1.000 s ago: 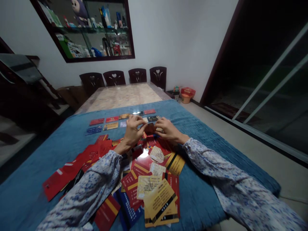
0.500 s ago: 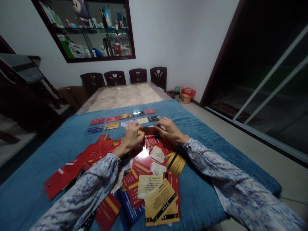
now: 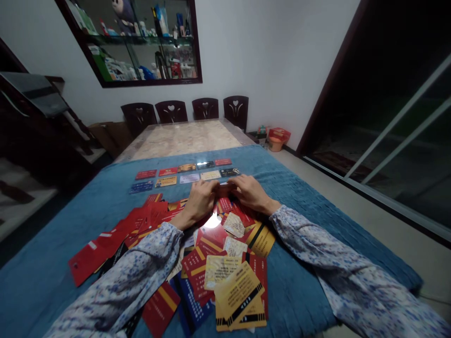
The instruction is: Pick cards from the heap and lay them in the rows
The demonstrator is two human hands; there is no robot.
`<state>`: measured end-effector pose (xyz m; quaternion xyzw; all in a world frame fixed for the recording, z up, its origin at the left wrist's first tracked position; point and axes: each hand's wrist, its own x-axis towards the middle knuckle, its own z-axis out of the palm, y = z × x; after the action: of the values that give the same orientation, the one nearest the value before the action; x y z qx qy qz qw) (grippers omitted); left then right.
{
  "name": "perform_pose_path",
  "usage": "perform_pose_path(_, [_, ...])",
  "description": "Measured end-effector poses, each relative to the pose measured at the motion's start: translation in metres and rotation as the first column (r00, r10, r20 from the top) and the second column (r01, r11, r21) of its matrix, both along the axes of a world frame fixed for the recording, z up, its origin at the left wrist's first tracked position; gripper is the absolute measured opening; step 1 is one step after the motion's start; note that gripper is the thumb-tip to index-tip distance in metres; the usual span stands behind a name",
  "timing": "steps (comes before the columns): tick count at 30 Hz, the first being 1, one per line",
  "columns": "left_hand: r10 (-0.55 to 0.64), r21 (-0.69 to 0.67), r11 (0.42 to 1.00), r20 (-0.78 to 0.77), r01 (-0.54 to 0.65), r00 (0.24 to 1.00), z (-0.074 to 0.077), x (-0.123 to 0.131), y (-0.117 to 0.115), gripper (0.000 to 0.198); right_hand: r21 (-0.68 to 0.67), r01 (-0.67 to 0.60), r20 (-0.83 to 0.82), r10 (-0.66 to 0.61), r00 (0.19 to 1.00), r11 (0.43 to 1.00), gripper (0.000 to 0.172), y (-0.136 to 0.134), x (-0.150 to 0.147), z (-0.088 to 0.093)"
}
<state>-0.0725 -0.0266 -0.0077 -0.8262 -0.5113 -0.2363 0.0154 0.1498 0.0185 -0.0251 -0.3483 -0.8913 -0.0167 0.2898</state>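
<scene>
My left hand (image 3: 200, 199) and my right hand (image 3: 251, 193) meet over the far end of a loose pile of cards. Between their closed fingers they grip a brownish card (image 3: 224, 190), seen nearly edge-on; whether it is one card or a small stack, I cannot tell. Below lie yellow cards (image 3: 240, 295), a blue card (image 3: 193, 305) and many red cards (image 3: 123, 234), overlapping at various angles. Just beyond my fingers, two rows of cards lie face up, among them a pale lilac card (image 3: 189, 178), a cream card (image 3: 210, 175) and a black card (image 3: 229, 172).
A blue cloth (image 3: 296, 234) covers the near part of the table, with the bare marbled tabletop (image 3: 190, 136) beyond. Several dark chairs (image 3: 236, 111) stand at the far end. An orange bucket (image 3: 276, 143) is on the floor to the right, and a glass-shelved cabinet (image 3: 141, 42) is set in the wall.
My left hand has shifted right, closer to my right hand, and now covers more of the card's left side. The view has turned slightly. The laid-out rows look unchanged.
</scene>
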Motion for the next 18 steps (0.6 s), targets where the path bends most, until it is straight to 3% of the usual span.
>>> perform_pose_path(8, [0.054, -0.068, 0.996, -0.099, -0.061, 0.994, -0.002, 0.002, -0.001, 0.044, -0.105, -0.081, -0.117, 0.069, 0.991, 0.991, 0.037, 0.003, 0.001, -0.009])
perform_pose_path(13, [0.059, -0.088, 0.994, -0.049, -0.063, 0.997, -0.008, 0.001, 0.003, 0.043, -0.117, -0.206, -0.195, 0.181, 0.964, 0.972, 0.052, 0.012, 0.002, -0.017])
perform_pose_path(18, [0.056, -0.108, 0.993, 0.009, -0.055, 0.998, -0.011, -0.001, 0.008, 0.038, -0.135, -0.244, -0.222, 0.211, 0.952, 0.96, 0.062, 0.017, 0.004, -0.018])
